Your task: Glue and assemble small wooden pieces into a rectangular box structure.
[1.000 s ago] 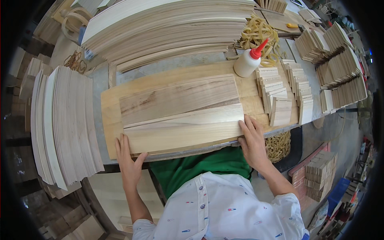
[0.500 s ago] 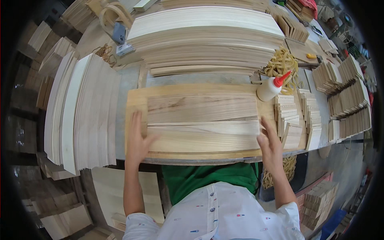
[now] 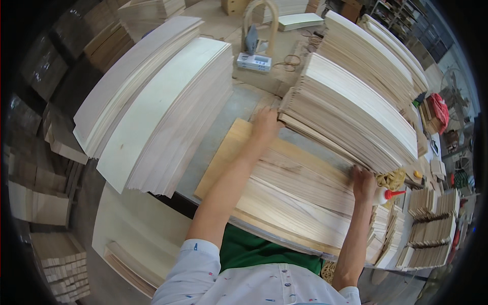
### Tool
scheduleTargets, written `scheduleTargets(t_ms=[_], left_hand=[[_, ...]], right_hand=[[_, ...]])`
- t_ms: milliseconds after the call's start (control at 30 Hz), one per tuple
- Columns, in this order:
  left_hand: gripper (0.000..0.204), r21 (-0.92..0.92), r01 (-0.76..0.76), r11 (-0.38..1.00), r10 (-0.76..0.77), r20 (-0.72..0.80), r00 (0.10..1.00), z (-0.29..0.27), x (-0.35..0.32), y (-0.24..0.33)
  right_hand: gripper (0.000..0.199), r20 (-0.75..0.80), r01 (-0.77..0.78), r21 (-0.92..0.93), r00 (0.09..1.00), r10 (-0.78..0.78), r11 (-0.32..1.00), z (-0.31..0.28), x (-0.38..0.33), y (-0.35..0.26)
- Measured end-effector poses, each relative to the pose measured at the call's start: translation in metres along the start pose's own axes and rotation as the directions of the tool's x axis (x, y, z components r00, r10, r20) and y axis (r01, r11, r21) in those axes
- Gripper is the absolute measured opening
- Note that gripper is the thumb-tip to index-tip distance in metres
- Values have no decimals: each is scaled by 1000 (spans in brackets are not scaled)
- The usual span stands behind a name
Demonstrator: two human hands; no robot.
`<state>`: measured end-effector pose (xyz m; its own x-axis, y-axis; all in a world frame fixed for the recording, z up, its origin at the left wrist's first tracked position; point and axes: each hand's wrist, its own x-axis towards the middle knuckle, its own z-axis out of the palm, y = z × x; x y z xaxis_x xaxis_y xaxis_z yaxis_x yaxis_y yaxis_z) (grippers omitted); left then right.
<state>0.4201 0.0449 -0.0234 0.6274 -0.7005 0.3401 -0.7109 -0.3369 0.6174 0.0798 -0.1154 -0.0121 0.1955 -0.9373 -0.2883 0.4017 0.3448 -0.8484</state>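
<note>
My left hand (image 3: 267,123) is closed at the left end of a wooden board (image 3: 321,140) low on the near side of a tall board stack (image 3: 351,114). At that board's other end, the curled fingers of my right hand (image 3: 363,183) grip it, partly hidden. Nearer to me, a yellowish base board (image 3: 230,142) lies flat on the table. Two thin planks rest on it side by side: a darker grained plank (image 3: 305,170) and a paler plank (image 3: 300,206). My left forearm crosses over their left ends. A white squeeze bottle with a red tip (image 3: 382,195) stands beside my right hand.
Tall stacks of thin boards (image 3: 168,122) stand on the left. Small wooden slats (image 3: 432,229) sit in rows at the right, near yellowish bands (image 3: 391,179). A small grey-white device (image 3: 254,62) and a wooden arch (image 3: 262,12) are at the back.
Both hands have left the ends of the planks on the base board and reached forward to the stack, closing on a low board. The view has swung to the left.
</note>
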Motion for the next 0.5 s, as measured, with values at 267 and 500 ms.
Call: scheduleTargets(t_ms=[267, 500], left_hand=[[29, -194, -50, 980, 55, 20, 998, 1, 11, -6], [29, -84, -72, 994, 73, 15, 997, 6, 15, -6]], right_hand=[[18, 108, 101, -107, 990, -89, 989, -3, -4, -4], [14, 105, 145, -71, 985, -137, 987, 12, -13, -1]])
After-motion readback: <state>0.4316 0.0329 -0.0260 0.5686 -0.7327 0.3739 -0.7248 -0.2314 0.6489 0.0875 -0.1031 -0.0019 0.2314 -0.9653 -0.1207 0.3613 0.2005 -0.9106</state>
